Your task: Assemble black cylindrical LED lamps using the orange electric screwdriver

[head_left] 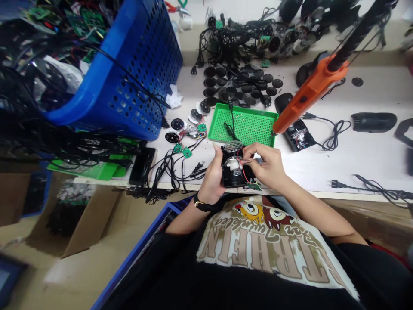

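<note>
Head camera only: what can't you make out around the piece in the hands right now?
Head view:
- Where the red wire ends: hidden by the right hand.
- Underside of the black housing: hidden by the left hand.
- Most of the green circuit board: hidden by the housing.
- Red-handled pliers: cut off by the top edge.

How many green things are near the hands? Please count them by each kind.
Green perforated tray: 1
Green circuit boards: 4
Total: 5
</note>
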Available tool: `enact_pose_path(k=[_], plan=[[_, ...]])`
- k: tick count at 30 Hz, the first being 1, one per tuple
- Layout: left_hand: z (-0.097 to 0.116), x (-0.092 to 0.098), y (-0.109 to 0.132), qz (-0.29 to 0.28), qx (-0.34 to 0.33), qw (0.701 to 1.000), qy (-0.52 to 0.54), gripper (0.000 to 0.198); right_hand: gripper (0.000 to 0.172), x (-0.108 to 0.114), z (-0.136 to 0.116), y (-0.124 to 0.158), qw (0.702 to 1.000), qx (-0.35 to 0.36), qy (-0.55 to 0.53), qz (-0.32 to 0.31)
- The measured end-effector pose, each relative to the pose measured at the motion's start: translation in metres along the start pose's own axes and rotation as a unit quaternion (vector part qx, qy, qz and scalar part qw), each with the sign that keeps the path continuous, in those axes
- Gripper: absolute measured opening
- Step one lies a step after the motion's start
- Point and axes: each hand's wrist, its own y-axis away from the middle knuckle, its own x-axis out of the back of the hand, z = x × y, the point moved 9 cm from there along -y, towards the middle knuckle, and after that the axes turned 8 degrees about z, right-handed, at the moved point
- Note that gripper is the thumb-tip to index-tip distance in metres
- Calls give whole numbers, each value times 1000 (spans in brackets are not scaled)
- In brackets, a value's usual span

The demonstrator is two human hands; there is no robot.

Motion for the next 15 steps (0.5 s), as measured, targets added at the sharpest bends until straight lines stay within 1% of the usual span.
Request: enact_pose_path(k=[5,8,11,15], plan=[[3,4,0,20,-22,1000,-8,58,20,-2,0,0,1000,-8,4,-15],[6,6,1,29,-40,999,-19,55,21,-3,-1,1,1000,5,4,-18],[5,6,0,24,-42,999,-18,54,23,-4,-4,2,999,27,12,-25],[0,4,-3,10,-28,999,-12,56,24,-4,-7,3,998,36,22,-45]])
